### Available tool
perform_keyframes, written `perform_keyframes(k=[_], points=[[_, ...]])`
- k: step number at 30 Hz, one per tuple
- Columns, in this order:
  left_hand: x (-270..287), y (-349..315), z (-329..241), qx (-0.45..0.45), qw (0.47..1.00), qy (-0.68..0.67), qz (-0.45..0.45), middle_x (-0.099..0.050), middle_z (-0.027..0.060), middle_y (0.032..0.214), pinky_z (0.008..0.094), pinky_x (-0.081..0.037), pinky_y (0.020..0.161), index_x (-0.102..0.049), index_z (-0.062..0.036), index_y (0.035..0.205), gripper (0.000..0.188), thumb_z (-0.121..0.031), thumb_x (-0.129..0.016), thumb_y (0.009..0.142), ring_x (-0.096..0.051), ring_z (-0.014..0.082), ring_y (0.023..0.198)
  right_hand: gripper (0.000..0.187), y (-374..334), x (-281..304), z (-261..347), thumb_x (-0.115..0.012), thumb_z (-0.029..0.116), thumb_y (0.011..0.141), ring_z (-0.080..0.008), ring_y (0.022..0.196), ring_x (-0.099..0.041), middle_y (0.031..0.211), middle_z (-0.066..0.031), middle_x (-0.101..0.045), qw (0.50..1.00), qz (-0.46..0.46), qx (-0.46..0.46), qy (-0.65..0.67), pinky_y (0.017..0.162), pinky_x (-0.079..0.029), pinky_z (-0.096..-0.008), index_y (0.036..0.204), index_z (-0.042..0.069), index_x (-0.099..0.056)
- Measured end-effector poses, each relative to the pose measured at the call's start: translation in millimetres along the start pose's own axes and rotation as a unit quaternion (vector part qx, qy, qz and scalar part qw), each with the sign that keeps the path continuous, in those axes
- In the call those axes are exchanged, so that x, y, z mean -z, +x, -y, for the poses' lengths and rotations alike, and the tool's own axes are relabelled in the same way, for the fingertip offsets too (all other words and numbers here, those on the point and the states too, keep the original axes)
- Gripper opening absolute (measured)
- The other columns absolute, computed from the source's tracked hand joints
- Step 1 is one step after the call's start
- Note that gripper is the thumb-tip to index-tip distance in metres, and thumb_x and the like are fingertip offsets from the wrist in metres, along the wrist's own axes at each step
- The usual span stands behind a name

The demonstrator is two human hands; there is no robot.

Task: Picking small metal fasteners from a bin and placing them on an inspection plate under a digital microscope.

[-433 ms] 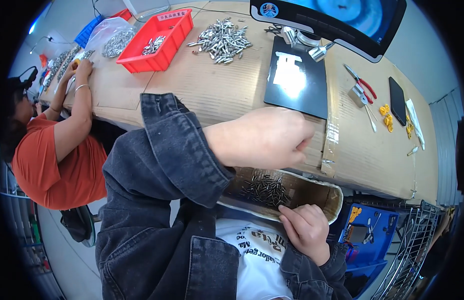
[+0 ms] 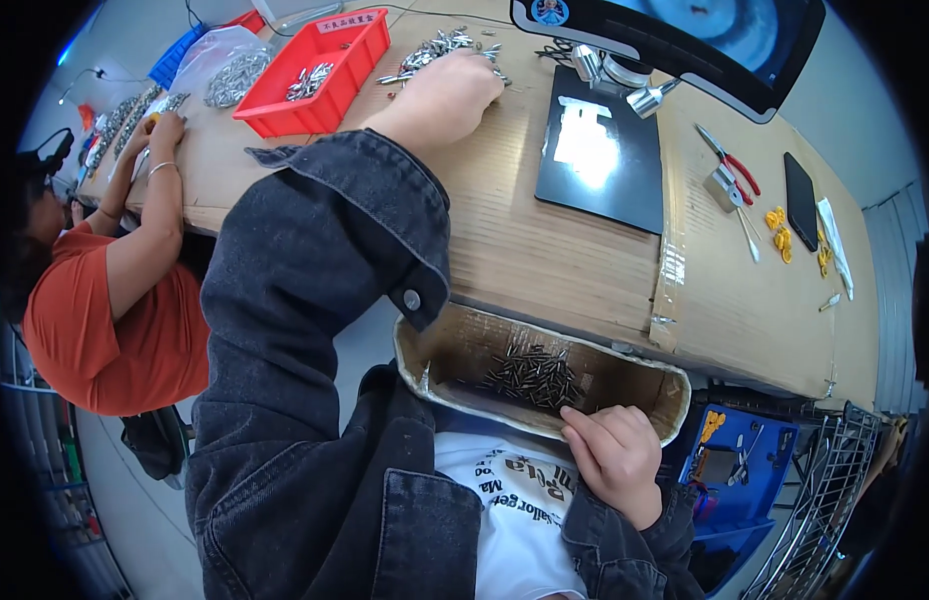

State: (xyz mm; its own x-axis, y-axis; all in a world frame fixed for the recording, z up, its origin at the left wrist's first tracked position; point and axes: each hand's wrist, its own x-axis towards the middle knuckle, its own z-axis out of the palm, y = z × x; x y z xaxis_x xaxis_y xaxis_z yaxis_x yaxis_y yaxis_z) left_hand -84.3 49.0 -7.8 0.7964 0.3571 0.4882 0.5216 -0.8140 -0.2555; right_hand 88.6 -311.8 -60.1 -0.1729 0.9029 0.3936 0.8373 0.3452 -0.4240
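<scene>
My left hand (image 2: pixel 449 98), in a rolled dark denim sleeve, reaches over a pile of small silvery pointed metal parts (image 2: pixel 439 45) on the cardboard-covered table. The back of the hand covers part of the pile and hides most of its fingers. Below the table edge, against my body, sits a long open cardboard box (image 2: pixel 464 330) with taped walls. Many thin dark metal pins (image 2: pixel 534 375) lie loose on its bottom. On the box's near rim, toward the right end, my right hand (image 2: pixel 619 460) rests closed, thumb and curled fingers over the edge.
A red bin (image 2: pixel 314 75) with some metal parts stands left of the pile. A black mat (image 2: pixel 599 160) lies before a monitor (image 2: pixel 704 45). Red-handled pliers (image 2: pixel 729 165), yellow pieces (image 2: pixel 779 235) and a phone (image 2: pixel 799 200) lie right. A co-worker (image 2: pixel 124 290) sits at left.
My left hand has moved away from above the box, leftward and farther across the table, onto the metal parts. More of the box shows now. My right hand has stayed on the rim.
</scene>
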Motion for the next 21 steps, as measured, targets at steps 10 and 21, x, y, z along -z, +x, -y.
perform_keyframes(k=[10, 21], points=[[18.2, 20.9, -61.5, 0.183, 0.943, -0.274, -0.049, -0.070, 0.0095, 0.078, 0.0327, -0.050, 0.063, -0.074, -0.0016, 0.086, 0.015, -0.006, -0.062, 0.079, -0.061, 0.0237, 0.064, 0.015, -2.5, -1.1, -0.1, -0.071, 0.008, 0.079, -0.0164, 0.064, -0.055, 0.074, -0.0017, -0.062, 1.000, -0.018, -0.012, 0.005, 0.062, -0.043, -0.0270, 0.094, 0.004, -0.071], [-12.3, 42.0, -86.2, 0.312, 0.835, -0.453, -0.016, -0.065, 0.0077, 0.076, 0.0262, -0.045, 0.050, -0.071, 0.0036, 0.100, 0.020, -0.011, -0.069, 0.086, -0.053, 0.0100, 0.059, 0.014, -3.8, -1.1, -3.5, -0.072, 0.008, 0.079, -0.0164, 0.064, -0.055, 0.074, -0.0019, -0.061, 1.000, -0.022, -0.006, 0.005, 0.062, -0.043, -0.0273, 0.093, 0.003, -0.071]])
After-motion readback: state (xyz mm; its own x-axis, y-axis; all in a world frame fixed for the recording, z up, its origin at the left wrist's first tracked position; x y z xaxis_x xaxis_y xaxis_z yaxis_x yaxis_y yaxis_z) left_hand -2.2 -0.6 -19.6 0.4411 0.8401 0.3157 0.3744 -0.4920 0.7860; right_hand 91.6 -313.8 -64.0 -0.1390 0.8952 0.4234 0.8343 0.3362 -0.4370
